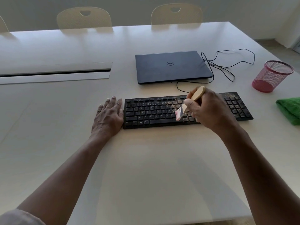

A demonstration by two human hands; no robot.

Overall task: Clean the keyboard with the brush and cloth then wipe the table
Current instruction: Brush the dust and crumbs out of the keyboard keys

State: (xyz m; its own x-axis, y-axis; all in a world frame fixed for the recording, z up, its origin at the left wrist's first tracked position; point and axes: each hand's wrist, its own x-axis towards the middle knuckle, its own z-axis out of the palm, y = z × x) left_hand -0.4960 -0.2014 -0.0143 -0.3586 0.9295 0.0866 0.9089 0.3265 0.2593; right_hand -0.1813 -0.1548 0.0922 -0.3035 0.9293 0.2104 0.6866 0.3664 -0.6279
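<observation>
On the near half of the desk the keyboard lies crosswise. My left hand rests flat, fingers spread, against its left end, probably to stop it sliding. My right hand has its grip curled round the brush handle, wrist bent, bristles down on the crumb-covered middle keys. To the right, the green cloth waits untouched.
</observation>
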